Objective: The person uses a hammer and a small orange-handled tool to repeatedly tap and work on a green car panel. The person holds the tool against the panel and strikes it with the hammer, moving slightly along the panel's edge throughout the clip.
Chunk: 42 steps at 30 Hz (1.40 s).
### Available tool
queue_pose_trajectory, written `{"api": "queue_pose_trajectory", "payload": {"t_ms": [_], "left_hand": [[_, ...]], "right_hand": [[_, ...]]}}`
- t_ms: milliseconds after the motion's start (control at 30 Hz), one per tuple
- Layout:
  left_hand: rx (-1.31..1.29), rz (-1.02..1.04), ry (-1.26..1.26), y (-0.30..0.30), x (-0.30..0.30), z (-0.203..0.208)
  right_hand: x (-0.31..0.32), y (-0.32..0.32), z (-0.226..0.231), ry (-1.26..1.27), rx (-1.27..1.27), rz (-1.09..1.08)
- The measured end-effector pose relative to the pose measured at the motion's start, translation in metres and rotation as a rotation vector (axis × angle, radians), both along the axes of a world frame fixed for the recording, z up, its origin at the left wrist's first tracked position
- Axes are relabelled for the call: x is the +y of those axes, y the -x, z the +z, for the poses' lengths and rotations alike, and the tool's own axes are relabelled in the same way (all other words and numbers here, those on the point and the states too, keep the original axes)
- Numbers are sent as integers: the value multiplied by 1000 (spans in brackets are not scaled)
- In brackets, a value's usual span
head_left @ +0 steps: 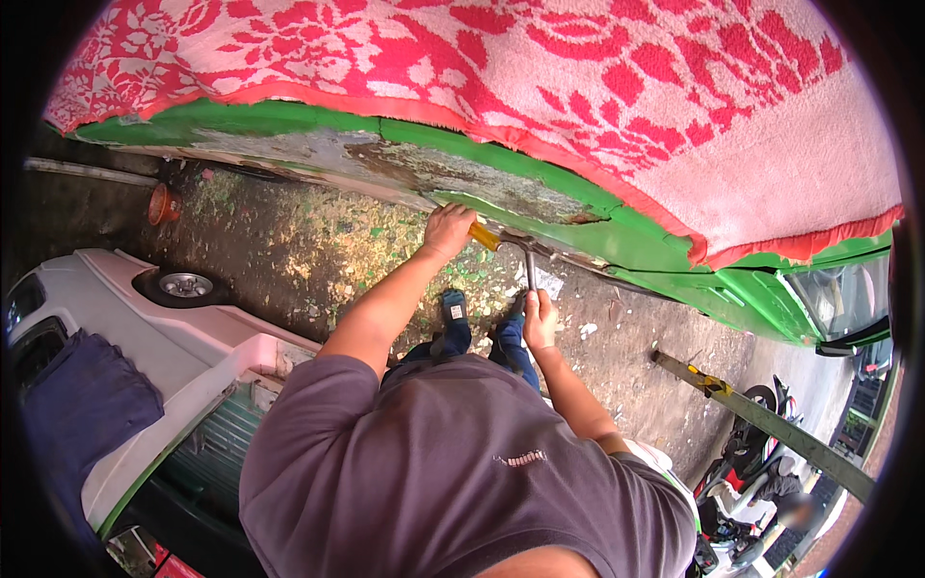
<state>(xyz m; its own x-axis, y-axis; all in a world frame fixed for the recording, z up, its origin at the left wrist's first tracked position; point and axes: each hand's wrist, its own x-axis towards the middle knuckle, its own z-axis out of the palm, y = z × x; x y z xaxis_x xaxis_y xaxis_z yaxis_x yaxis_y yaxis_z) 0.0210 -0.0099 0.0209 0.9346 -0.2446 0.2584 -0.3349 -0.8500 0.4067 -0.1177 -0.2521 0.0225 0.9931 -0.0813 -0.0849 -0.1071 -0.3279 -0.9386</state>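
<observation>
My left hand [449, 229] is closed around a yellow-handled hand tool [484, 236], close to the lower edge of a green vehicle body panel [482, 166]. Its working end is hidden, so I cannot tell its exact kind. In my right hand [541, 318] is the shaft of a hammer [530, 272], whose metal head lies right by the yellow handle's end; whether they touch I cannot tell. The panel's paint is stripped away in a long grey and rusty brown patch. A red and white flowered towel [462, 67] drapes over the vehicle above it.
Paint flakes litter the floor [318, 241] around my feet. Behind on the left stands a pale car [183, 337] with a dark cloth [92, 395] over it. A long beam [790, 438] and a motorcycle [747, 438] are at the right, and an orange pot [165, 204] far left.
</observation>
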Motion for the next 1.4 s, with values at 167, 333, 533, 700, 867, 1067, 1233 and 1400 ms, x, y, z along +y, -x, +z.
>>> {"api": "queue_pose_trajectory", "payload": {"t_ms": [167, 333, 533, 700, 867, 1067, 1233, 1400], "left_hand": [[22, 17, 28, -2, -1, 3], [45, 4, -2, -2, 3, -1], [51, -5, -2, -5, 5, -1], [39, 19, 35, -5, 0, 2], [1, 9, 32, -1, 3, -7], [23, -23, -3, -4, 5, -4], [53, -15, 13, -2, 2, 1], [13, -43, 5, 1, 6, -8]], "right_hand": [[3, 7, -6, -232, 35, -21], [3, 13, -7, -492, 27, -113], [15, 13, -22, -356, 70, -118], [35, 15, -40, -216, -41, -117], [32, 12, -31, -382, -19, -160], [40, 29, -6, -415, -24, -64], [28, 21, -14, 13, -31, -72], [27, 24, -10, -250, 16, -173]]}}
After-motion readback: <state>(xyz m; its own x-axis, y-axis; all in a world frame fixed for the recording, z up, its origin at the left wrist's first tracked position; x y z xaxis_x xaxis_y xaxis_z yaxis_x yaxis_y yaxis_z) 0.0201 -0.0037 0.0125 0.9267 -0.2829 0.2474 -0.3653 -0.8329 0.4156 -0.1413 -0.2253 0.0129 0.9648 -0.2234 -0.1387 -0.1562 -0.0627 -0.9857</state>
